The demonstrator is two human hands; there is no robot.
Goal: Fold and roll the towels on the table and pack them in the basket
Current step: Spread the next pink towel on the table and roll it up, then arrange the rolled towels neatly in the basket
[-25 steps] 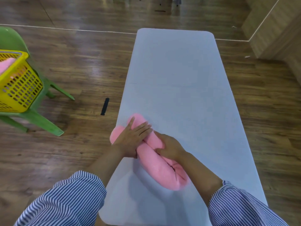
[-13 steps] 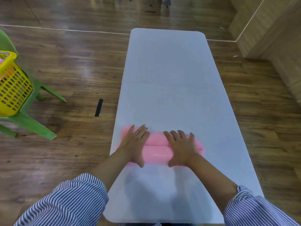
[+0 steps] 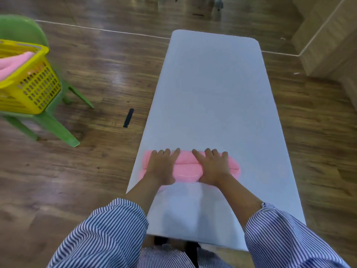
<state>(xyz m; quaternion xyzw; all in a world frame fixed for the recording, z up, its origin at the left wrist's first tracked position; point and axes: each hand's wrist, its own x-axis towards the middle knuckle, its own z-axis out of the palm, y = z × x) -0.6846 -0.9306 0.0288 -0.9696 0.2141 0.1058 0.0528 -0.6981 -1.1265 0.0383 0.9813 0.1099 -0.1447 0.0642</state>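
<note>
Head view: long pale surface, near end holds the rolled pink towel. Left hand and right hand press flat, fingers straight, likely to keep the roll tight. Yellow basket, far left, already holds pink cloth.

The left hand and right hand lie flat over the pink towel, hiding much of its middle, and its left end hangs past the desk's left edge. The yellow basket is cut off by the picture's left edge, so only part of the pink cloth inside shows. The green chair under it is blurred. The desk's near edge is partly covered by striped sleeves.
</note>
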